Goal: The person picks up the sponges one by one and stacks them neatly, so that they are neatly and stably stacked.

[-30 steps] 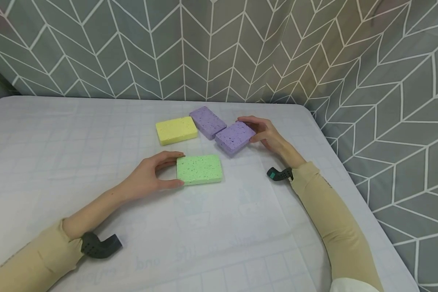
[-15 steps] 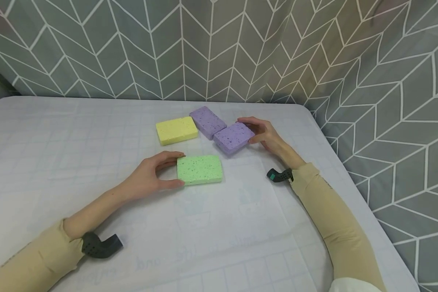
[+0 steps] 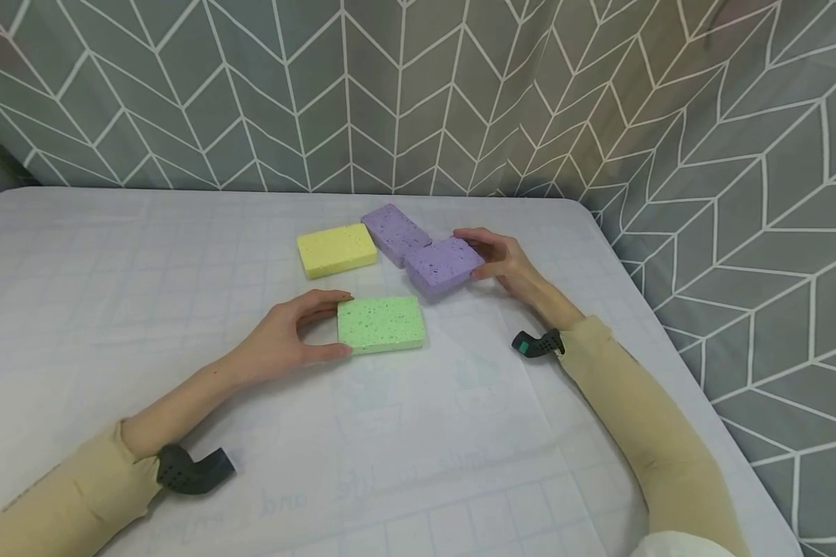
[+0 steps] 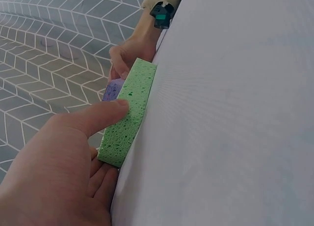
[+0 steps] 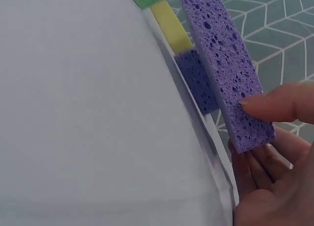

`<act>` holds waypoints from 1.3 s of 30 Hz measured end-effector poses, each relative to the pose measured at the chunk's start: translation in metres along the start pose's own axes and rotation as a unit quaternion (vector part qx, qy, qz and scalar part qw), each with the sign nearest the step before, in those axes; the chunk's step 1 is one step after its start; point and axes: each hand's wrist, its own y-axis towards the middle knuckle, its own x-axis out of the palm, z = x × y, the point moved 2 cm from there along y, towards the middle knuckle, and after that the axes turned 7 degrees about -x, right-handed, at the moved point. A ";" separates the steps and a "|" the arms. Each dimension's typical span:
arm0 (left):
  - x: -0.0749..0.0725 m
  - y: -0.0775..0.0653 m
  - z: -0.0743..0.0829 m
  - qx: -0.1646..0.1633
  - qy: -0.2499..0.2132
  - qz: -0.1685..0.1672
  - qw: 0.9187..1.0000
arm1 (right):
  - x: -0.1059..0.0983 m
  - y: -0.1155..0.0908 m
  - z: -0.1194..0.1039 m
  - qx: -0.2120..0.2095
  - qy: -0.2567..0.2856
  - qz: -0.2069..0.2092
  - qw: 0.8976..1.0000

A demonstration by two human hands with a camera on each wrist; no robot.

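Left hand [image 3: 292, 333]: pinching a green rectangular sponge [image 3: 381, 323] by one end, front of the white-covered desk [image 3: 181, 247]
Right hand [image 3: 505, 259]: pinching a purple rectangular sponge [image 3: 442, 267], right by its purple twin [image 3: 394, 234]
Yellow rectangular sponge [image 3: 337, 250]: just chilling behind the green one

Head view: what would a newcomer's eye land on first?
Likely the bright green sponge near the view's middle, pinched by the left hand. Next, the near purple sponge, held by the right hand farther up and to the right. Beyond the green one, the yellow sponge and far purple sponge lie on the white table, before a grey backdrop with zigzag lines.
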 end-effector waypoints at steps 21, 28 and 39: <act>0.000 0.000 0.000 0.000 0.002 0.000 1.000 | 0.011 -0.016 -0.007 0.013 -0.048 0.040 0.998; 0.000 0.001 0.002 0.002 0.009 0.002 1.000 | 0.017 -0.024 -0.012 0.008 -0.094 0.047 0.994; 0.000 0.001 0.001 0.005 0.008 0.003 1.000 | 0.022 -0.027 -0.015 0.006 -0.117 0.049 0.992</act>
